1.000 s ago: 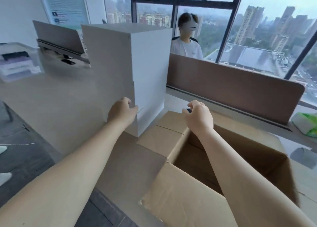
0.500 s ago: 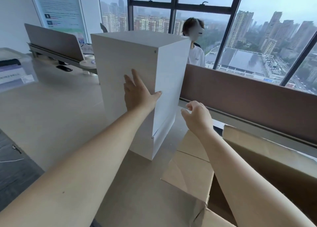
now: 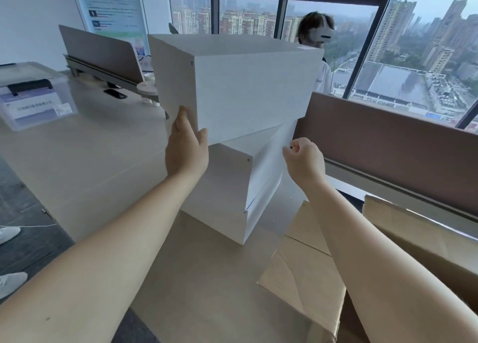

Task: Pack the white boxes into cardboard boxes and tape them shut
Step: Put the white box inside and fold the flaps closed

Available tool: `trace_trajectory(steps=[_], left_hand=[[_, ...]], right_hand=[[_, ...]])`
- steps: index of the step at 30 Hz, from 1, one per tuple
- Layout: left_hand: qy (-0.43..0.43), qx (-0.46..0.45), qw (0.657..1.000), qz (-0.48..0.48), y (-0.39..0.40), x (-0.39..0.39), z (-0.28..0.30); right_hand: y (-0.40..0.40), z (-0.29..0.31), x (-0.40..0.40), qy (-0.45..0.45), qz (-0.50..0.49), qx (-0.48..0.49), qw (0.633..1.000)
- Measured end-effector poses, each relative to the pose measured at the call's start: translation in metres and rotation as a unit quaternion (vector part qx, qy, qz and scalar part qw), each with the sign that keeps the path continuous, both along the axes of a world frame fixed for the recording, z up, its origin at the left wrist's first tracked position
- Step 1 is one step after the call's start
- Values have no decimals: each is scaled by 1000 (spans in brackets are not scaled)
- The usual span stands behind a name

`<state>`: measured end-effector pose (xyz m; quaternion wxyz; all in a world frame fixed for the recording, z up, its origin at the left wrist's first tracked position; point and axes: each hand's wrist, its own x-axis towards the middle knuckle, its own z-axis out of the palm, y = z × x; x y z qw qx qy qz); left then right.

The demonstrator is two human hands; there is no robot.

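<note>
Standing on the desk (image 3: 85, 161), a stack of white boxes serves as the landmark. Top white box (image 3: 248, 89) sits turned askew on the lower white box (image 3: 227, 184), its corner overhanging. Right of the stack and nearer the camera, the cardboard box (image 3: 310, 270) lies with flaps open, partly behind the right forearm. Left of the stack, well apart, is a clear plastic bin (image 3: 36, 96). Left hand (image 3: 187, 148) lies flat, fingers together, against the top box's near-left face, thumb at its bottom edge. Right hand (image 3: 304, 161) is curled at the stack's right edge, fingertips touching the white face; cannot tell if anything is pinched.
</note>
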<state>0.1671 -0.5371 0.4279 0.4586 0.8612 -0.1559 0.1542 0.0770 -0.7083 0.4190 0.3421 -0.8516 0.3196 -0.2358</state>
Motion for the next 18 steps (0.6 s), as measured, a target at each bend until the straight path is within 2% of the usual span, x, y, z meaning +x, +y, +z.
trace_trajectory(steps=[8,11,13,15,17,18], left_hand=[[124,-123,974,142,2,40,4],[138,-192,957,168,-2,49,7],[136,-243,947,158,-5,52,11],[166,-339,919,113,-4,56,16],[206,-418,881,84,0,66,19],[215,-418,878,88,2,69,19]], right_hand=[[-23,7,25,-112,-25,118,986],[-33,5,38,-157,-11,183,970],[-35,7,45,-205,14,223,953],[-36,10,51,-258,33,246,934],[-36,15,57,-298,13,290,910],[-36,16,59,-306,-4,303,903]])
